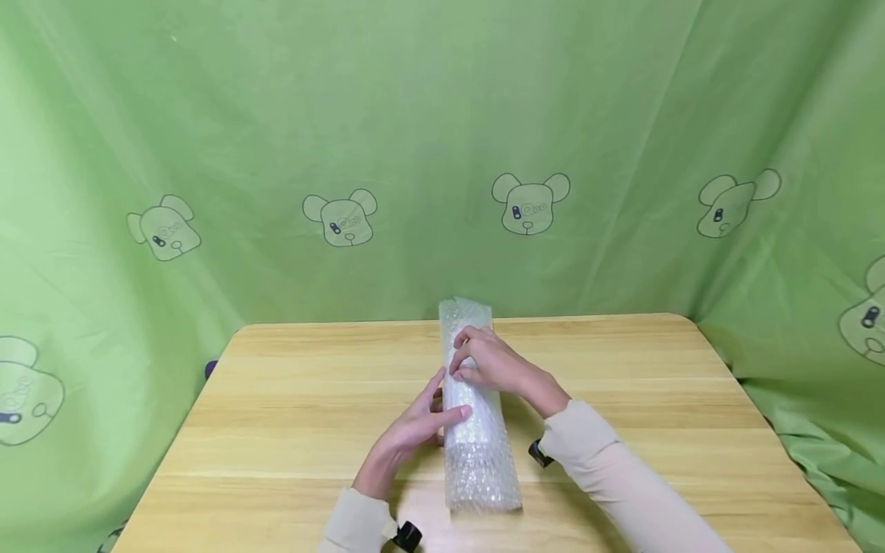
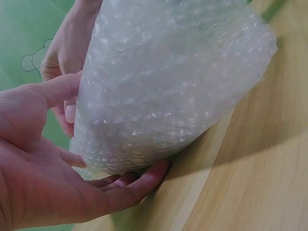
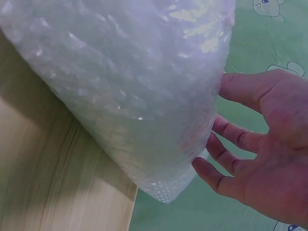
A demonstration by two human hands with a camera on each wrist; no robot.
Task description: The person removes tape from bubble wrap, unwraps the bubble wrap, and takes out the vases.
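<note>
A long bundle of clear bubble wrap lies lengthwise on the wooden table, its far end near the back edge. What is inside is hidden by the cloudy layers. My left hand holds its left side, thumb over the top; in the left wrist view the fingers curl beneath the bubble wrap. Farther up the bundle, my right hand reaches across from the right and pinches the wrap with bent fingers. Its thumb and fingertips meet the wrap in the right wrist view.
The pale wooden table has rounded back corners. Green cloth printed with bear heads hangs behind it and along both sides. Black wrist-worn devices show at the left cuff and right cuff.
</note>
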